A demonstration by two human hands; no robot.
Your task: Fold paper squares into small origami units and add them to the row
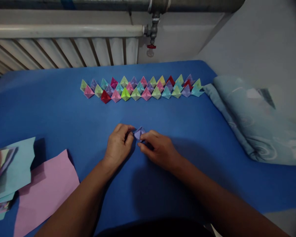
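Observation:
A small purple origami paper boat (138, 133) is between my two hands over the blue surface, its pointed middle fold facing up. My right hand (160, 148) pinches its lower right side between thumb and forefinger. At the boat's left corner, my left hand (118, 142) has its thumb and fingers closed together on the tip; the exact contact is partly hidden. Farther back, several folded paper boats, among them a red one (105, 97), a bright green one (125, 94) and a pink one (146, 94), stand in close staggered rows.
Coloured paper lies at the left: a pink sheet (48, 194) and a light blue sheet (14, 168) over a loose pile. A folded pale teal blanket (246, 121) rests at the right by the wall. Behind the blue surface (51, 108) are a white radiator (84, 49) and a red-handled valve (151, 46).

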